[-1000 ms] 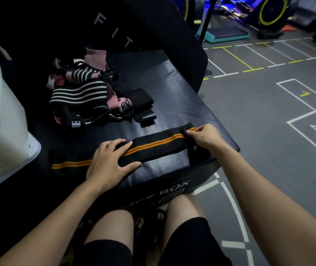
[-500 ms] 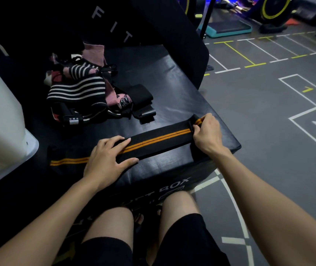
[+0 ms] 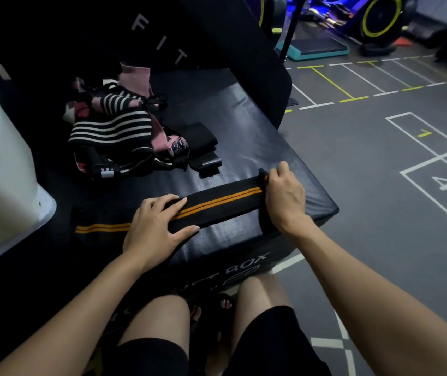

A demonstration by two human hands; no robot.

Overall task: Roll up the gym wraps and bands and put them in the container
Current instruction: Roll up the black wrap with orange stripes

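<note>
A long black wrap with two orange stripes point(image 3: 216, 203) lies stretched across the front of a black padded box point(image 3: 244, 137). My left hand point(image 3: 157, 226) rests flat on the wrap's middle, fingers straight. My right hand point(image 3: 284, 196) grips the wrap's right end, which is folded or curled up under the fingers. Behind them a pile of wraps and bands point(image 3: 119, 134), black-and-white striped, pink and black, lies on the box. A white plastic container point(image 3: 2, 169) stands at the left edge.
A tall black pad lettered "FIT" point(image 3: 189, 44) leans behind the box. Grey gym floor with painted lines and a number 4 point(image 3: 444, 183) spreads to the right. A teal step platform point(image 3: 314, 48) and exercise machines stand far back. My knees are below the box.
My right hand has turned over the wrap's right end and curled around it, starting a roll. The left hand stays pressed on the middle.
</note>
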